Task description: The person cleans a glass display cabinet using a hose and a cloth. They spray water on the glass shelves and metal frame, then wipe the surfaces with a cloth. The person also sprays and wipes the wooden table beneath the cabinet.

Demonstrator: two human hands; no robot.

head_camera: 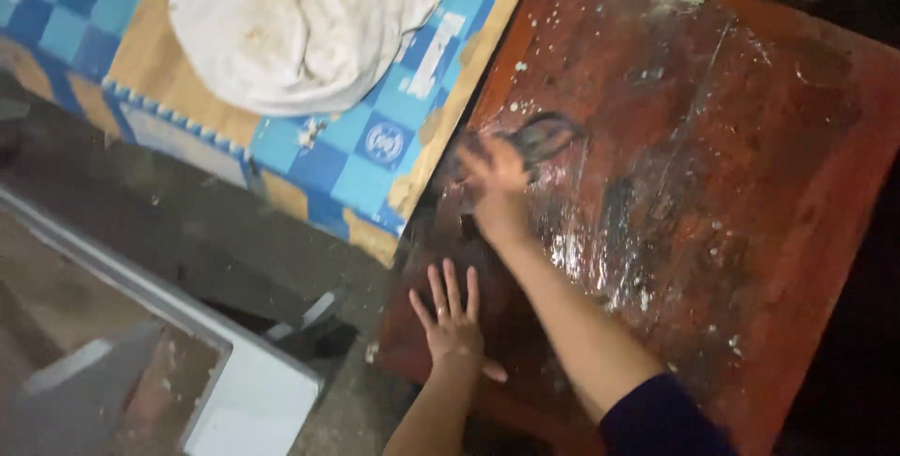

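A large reddish-brown board, wet and smeared with white specks, lies tilted across the right side. My right hand grips a dark, blurred cloth-like thing and presses it on the board's upper left part. My left hand rests flat with fingers spread on the board's lower left corner. My right arm wears a dark blue sleeve.
A blue-and-white checked sheet lies to the left of the board, with a crumpled stained white cloth on it. Grey floor runs below it. A white-edged panel sits at the lower left.
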